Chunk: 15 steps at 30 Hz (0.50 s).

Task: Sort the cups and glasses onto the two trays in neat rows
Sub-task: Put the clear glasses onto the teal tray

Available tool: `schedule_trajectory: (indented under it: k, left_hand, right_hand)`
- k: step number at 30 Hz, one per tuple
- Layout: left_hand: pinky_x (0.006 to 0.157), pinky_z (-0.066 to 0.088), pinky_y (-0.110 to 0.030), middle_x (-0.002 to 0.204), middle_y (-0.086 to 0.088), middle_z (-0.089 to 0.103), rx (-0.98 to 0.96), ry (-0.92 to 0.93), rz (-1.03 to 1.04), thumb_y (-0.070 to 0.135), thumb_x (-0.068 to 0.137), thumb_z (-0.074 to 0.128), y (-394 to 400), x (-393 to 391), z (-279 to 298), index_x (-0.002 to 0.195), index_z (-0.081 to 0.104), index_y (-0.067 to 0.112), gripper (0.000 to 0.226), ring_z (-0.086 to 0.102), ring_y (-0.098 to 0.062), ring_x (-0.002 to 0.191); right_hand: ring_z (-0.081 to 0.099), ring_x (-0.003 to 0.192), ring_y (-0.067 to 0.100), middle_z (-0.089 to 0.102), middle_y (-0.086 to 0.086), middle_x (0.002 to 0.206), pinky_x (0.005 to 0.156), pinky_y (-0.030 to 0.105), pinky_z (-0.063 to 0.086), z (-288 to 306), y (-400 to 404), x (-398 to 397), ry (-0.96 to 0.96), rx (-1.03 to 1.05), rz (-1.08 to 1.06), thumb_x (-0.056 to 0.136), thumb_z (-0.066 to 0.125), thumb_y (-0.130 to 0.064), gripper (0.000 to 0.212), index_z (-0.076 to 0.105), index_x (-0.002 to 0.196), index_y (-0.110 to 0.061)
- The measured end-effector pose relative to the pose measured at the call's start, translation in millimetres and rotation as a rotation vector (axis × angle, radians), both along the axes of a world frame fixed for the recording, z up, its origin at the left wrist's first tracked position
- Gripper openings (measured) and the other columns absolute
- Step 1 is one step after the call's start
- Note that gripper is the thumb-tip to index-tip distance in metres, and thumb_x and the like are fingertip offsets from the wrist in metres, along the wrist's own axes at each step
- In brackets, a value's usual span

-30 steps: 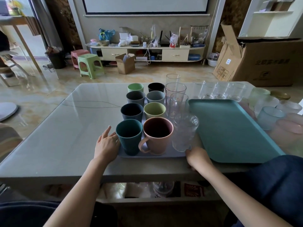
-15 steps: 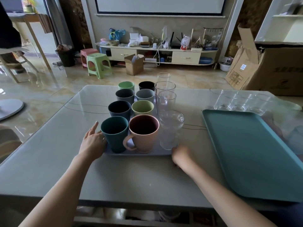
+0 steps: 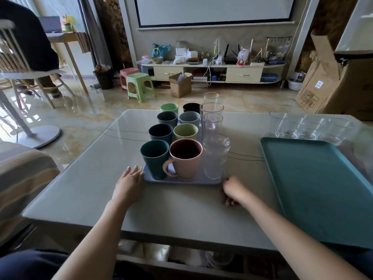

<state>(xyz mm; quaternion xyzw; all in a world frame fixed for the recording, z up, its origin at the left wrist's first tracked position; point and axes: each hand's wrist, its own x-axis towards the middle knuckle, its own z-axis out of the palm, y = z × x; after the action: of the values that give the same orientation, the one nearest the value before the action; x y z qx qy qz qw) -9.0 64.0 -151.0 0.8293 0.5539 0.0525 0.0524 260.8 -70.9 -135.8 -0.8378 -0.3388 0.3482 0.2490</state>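
A lilac-grey tray (image 3: 181, 181) sits mid-table with two rows of coloured cups and one row of clear glasses. Nearest stand a teal cup (image 3: 155, 158), a pink mug (image 3: 185, 158) and a patterned glass (image 3: 216, 156). My left hand (image 3: 130, 178) lies flat on the table, its straight fingertips touching the tray's near left corner. My right hand (image 3: 232, 188) is curled at the tray's near right corner, its thumb side against the rim and its fingers tucked on the table. An empty teal tray (image 3: 319, 184) lies to the right, apart from the first.
Several clear glasses (image 3: 302, 128) stand in a line on the table (image 3: 90, 178) beyond the teal tray. A striped cushion is at the left edge. Stools, a cardboard box and a low cabinet stand on the floor beyond.
The lilac tray with its cups has slid left and away from the table's front edge, opening a gap to the teal tray. Both hands stayed at its near corners.
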Motion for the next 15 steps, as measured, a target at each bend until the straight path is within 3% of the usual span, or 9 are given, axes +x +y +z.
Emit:
schedule_trajectory:
  k: [2, 4, 6, 7, 9, 11, 13, 15]
  left_hand:
    - [0.112, 0.031, -0.039, 0.145, -0.004, 0.043, 0.076, -0.003, 0.044, 0.029, 0.098, 0.034, -23.8, -8.3, 2.4, 0.133, 0.048, 0.019, 0.039, 0.034, -0.022, 0.137]
    - [0.086, 0.051, -0.038, 0.105, -0.006, 0.071, 0.284, 0.079, -0.042, 0.023, 0.088, 0.056, -50.0, -9.7, 12.6, 0.094, 0.072, 0.02, 0.018, 0.063, -0.025, 0.102]
    - [0.06, 0.054, -0.031, 0.06, -0.003, 0.07, 0.393, 0.18, -0.122, 0.016, 0.069, 0.073, -73.2, -1.1, 24.2, 0.057, 0.07, 0.015, 0.013, 0.066, -0.025, 0.063]
    - [0.054, 0.053, -0.029, 0.053, -0.002, 0.067, 0.44, 0.183, -0.15, 0.014, 0.065, 0.075, -84.2, 6.0, 27.8, 0.051, 0.068, 0.014, 0.016, 0.064, -0.024, 0.056]
    - [0.049, 0.053, -0.03, 0.053, -0.003, 0.066, 0.462, 0.118, -0.223, 0.014, 0.065, 0.074, -105.0, 24.2, 36.2, 0.05, 0.067, 0.013, 0.017, 0.064, -0.025, 0.056]
    - [0.047, 0.053, -0.03, 0.055, -0.004, 0.067, 0.448, 0.01, -0.307, 0.015, 0.065, 0.074, -125.4, 45.6, 46.0, 0.051, 0.066, 0.013, 0.017, 0.065, -0.025, 0.06]
    - [0.047, 0.052, -0.029, 0.055, -0.004, 0.066, 0.409, -0.048, -0.418, 0.017, 0.068, 0.071, -144.2, 71.7, 51.1, 0.05, 0.064, 0.013, 0.02, 0.065, -0.025, 0.061]
    - [0.048, 0.049, -0.028, 0.056, -0.004, 0.065, 0.375, -0.1, -0.506, 0.021, 0.073, 0.063, -159.9, 103.2, 52.8, 0.051, 0.062, 0.012, 0.023, 0.064, -0.026, 0.063]
  right_hand:
    - [0.048, 0.02, 0.014, 0.054, 0.014, 0.046, 0.026, 0.011, 0.03, 3.1, -12.8, 1.2, 0.054, 0.035, -0.004, 0.099, 0.025, -0.015, 0.025, 0.044, 0.091, -0.002]
    - [0.05, 0.022, 0.014, 0.056, 0.014, 0.053, 0.027, 0.011, 0.029, 7.5, -28.2, 7.5, 0.014, 0.081, -0.008, 0.099, 0.026, -0.017, 0.021, 0.043, 0.095, -0.006]
    - [0.05, 0.024, 0.012, 0.058, 0.009, 0.054, 0.028, 0.011, 0.027, 15.4, -46.8, 19.9, -0.068, 0.142, -0.007, 0.101, 0.027, -0.026, 0.028, 0.046, 0.09, -0.009]
    - [0.051, 0.024, 0.012, 0.059, 0.008, 0.054, 0.029, 0.012, 0.029, 20.8, -57.3, 28.1, -0.114, 0.178, -0.007, 0.101, 0.029, -0.029, 0.03, 0.047, 0.087, -0.01]
    - [0.055, 0.031, 0.018, 0.062, 0.011, 0.058, 0.036, 0.02, 0.041, 35.1, -81.4, 47.8, -0.214, 0.24, -0.005, 0.1, 0.034, -0.03, 0.028, 0.045, 0.081, -0.013]
    - [0.064, 0.055, 0.029, 0.067, 0.017, 0.073, 0.058, 0.034, 0.052, 48.5, -109.5, 73.7, -0.361, 0.228, 0.023, 0.099, 0.037, -0.026, 0.024, 0.045, 0.08, -0.013]
    - [0.063, 0.084, 0.035, 0.067, 0.02, 0.096, 0.077, 0.04, 0.051, 58.3, -141.0, 104.6, -0.502, 0.136, 0.043, 0.098, 0.039, -0.021, 0.016, 0.05, 0.09, -0.012]
    - [0.058, 0.103, 0.034, 0.062, 0.017, 0.115, 0.087, 0.038, 0.048, 61.2, -171.7, 139.1, -0.578, 0.027, 0.039, 0.095, 0.039, -0.012, 0.019, 0.054, 0.107, -0.011]
